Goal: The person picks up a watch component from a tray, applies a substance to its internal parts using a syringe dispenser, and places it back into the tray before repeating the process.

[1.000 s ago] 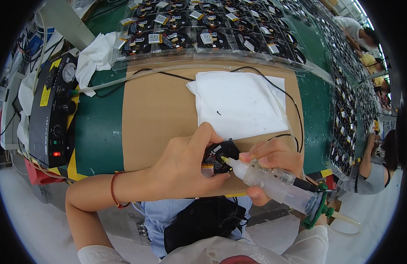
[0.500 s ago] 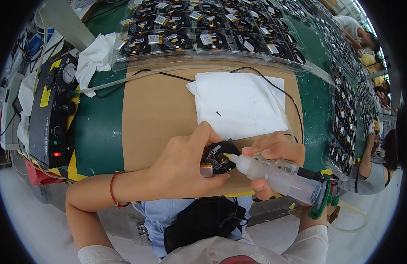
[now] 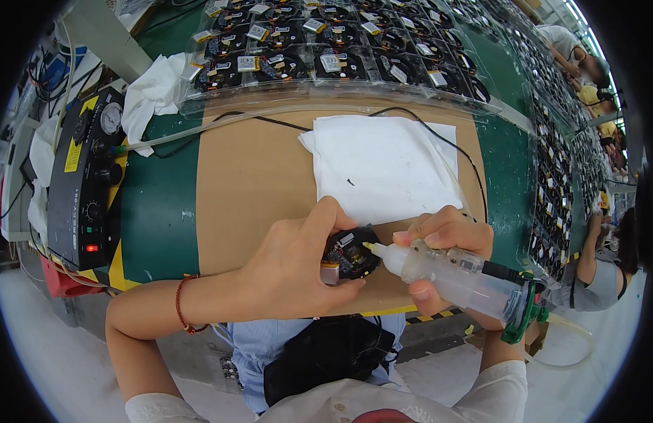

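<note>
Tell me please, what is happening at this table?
The person's left hand holds a round black part. The right hand grips a translucent syringe-like dispenser, its yellow tip pointed at the part; whether they touch is hard to tell. A folded white cloth lies just beyond, and farther back is a clear tray of similar parts.

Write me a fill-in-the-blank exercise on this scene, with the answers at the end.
The syringe is in the person's ____ hand.
The left hand grips a round part whose main colour is ____.
The cap at the syringe's rear end is coloured ____.
The folded cloth on the brown sheet is coloured ____.
Missing words: right; black; green; white.
</note>
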